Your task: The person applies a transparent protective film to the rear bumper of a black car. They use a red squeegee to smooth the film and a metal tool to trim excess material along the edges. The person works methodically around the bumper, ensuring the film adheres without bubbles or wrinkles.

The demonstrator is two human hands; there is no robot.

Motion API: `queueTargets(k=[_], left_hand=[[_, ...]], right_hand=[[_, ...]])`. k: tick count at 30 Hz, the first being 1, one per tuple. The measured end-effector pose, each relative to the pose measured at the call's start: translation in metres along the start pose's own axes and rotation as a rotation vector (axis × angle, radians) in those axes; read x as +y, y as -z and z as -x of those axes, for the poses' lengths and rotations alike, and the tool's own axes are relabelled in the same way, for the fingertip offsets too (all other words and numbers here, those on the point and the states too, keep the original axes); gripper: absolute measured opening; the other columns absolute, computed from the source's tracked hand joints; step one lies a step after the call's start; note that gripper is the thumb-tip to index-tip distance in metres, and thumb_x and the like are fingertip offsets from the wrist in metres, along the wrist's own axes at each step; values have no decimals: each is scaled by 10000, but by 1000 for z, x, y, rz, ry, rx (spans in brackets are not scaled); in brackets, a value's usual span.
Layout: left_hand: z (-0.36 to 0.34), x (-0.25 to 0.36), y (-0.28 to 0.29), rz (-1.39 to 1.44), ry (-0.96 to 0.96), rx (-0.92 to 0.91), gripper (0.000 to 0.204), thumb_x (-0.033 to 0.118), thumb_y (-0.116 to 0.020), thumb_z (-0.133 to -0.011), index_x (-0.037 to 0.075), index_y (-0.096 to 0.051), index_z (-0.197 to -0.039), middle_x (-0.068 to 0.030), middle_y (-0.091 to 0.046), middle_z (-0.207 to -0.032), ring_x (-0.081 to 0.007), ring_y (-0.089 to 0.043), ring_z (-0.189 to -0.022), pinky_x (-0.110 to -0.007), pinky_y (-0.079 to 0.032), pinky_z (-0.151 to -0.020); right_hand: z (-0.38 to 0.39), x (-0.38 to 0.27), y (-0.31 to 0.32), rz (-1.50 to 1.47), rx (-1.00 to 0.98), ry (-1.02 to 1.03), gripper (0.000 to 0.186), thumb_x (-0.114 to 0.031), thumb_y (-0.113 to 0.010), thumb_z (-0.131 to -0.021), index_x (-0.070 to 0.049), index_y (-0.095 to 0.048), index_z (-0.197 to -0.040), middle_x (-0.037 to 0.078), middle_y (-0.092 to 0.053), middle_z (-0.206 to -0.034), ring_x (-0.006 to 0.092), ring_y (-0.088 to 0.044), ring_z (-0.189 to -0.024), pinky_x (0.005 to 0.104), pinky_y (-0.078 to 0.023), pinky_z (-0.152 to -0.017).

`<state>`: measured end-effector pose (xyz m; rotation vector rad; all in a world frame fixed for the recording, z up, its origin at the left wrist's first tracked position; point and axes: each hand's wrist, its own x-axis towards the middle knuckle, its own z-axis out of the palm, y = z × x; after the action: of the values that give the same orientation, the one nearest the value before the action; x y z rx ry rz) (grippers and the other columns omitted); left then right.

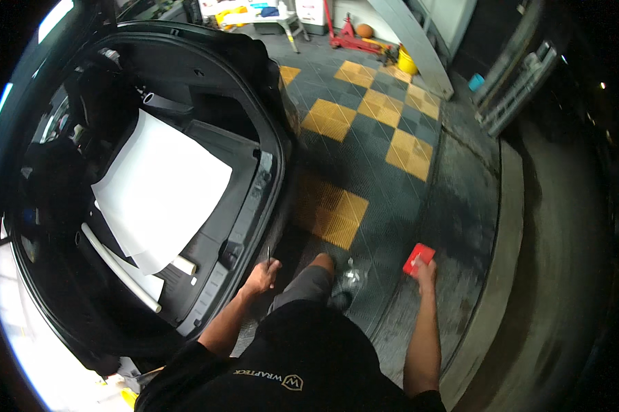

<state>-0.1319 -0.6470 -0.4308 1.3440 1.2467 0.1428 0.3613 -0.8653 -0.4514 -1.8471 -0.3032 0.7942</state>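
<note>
Left hand (pixel 261 277)'s pinching a thin dark pen-like tool (pixel 268 255), right hand (pixel 425 266)'s gripping a flat red rectangular card (pixel 418 255), so careless swings might nick that large glossy white sheet (pixel 167 185).

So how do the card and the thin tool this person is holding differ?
Colour: the card is bright red, while the tool looks dark. Shape: the card is flat and broad; the tool is thin and stick-like. Place: the card is in the right grip, the tool in the left grip, nearer the car. Shared: each is held in one bare hand.
</note>
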Motion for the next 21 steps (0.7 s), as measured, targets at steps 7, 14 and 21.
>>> queueTargets(k=[7,14,21], left_hand=[[-118,-6,-24,-11,183,264,650,528,-441,-1082,18,-673,-752,-80,-595,-648,-204,-596,-664,-360,-473,-657],[-287,211,-49,197,-1,187,643,544,-519,-1054,-22,-696,-806,-98,-628,-688,-193,-604,-679,-348,-492,-681],[-361,366,0,205,-39,283,565,420,-531,-1063,-35,-680,-764,-104,-645,-679,-191,-605,-672,-380,-500,-692]], right_hand=[[-152,-204,-82,-263,-258,167,191,-203,-653,-1011,-53,-675,-1126,13,-689,-1038,121,-657,-907,299,-503,-870],[-224,-178,-69,-672,-269,-295,283,-328,-660,-1005,-122,-590,-1187,32,-617,-991,245,-627,-875,400,-501,-719],[-355,-194,-51,-682,-103,-562,224,-391,-659,-998,-188,-621,-1084,5,-644,-978,201,-615,-842,381,-473,-702]])
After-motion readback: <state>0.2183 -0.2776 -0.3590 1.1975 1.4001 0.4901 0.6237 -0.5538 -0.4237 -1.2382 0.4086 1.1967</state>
